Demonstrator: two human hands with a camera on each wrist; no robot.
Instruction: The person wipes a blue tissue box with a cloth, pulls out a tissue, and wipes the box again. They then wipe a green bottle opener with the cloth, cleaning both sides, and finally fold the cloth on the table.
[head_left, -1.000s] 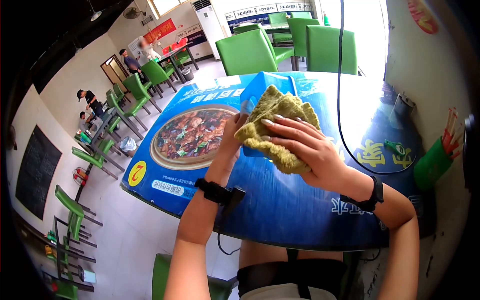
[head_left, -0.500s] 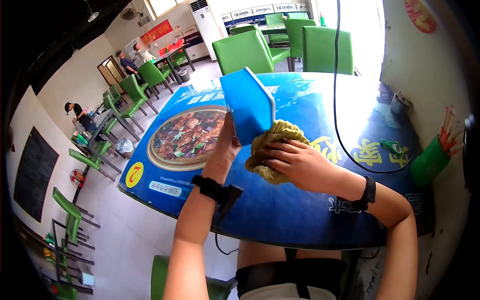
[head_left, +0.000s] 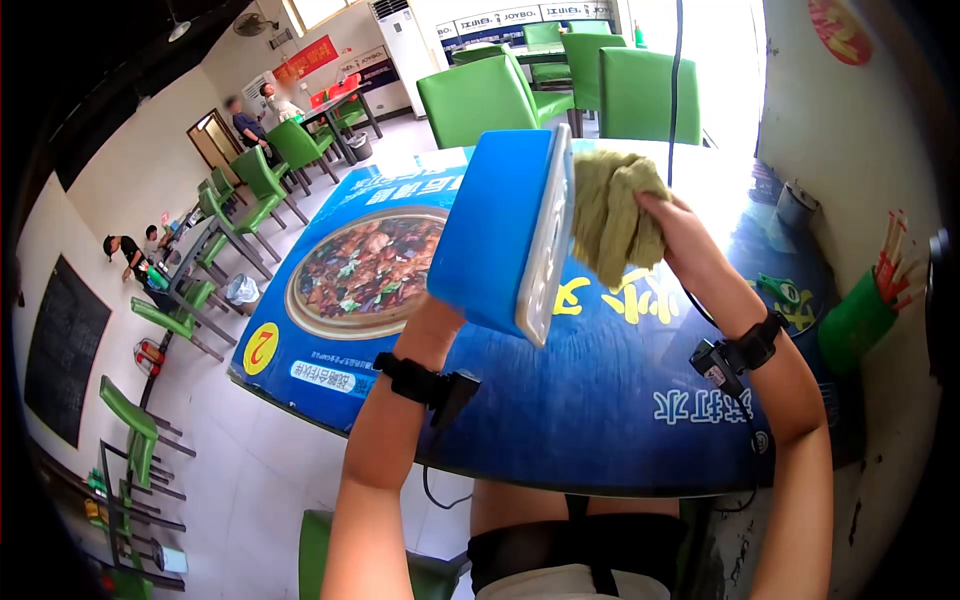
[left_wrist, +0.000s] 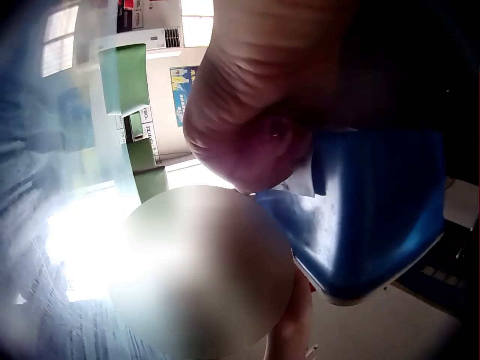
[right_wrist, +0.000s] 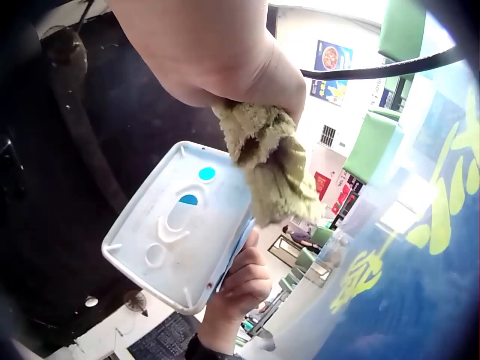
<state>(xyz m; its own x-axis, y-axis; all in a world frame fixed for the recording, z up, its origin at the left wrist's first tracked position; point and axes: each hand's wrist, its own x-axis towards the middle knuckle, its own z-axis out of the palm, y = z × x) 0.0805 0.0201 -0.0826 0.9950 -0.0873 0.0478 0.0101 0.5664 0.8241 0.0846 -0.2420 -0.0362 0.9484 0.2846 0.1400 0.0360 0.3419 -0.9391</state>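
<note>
A blue box [head_left: 495, 225] with a white panel [head_left: 548, 240] on one side is held tilted above the table by my left hand [head_left: 438, 320], whose fingers curl at its edge in the right wrist view. That panel [right_wrist: 184, 225] shows round and curved openings there. The left wrist view has the box's blue side [left_wrist: 367, 217] beside my hand [left_wrist: 255, 97]. My right hand [head_left: 685, 240] grips a crumpled olive-green cloth [head_left: 615, 215], which hangs close to the panel; whether they touch is unclear.
The printed blue table [head_left: 560, 420] carries a green cup of sticks [head_left: 858, 325], a metal can [head_left: 797, 205] and a small green object [head_left: 780, 290]. A black cable [head_left: 674, 100] hangs beyond the cloth. Green chairs [head_left: 478, 105] and several people are farther back.
The box has turned so its white panel faces right. My right hand has moved up and right with the cloth, away from its earlier place over the box, and now grips the cloth's right side.
</note>
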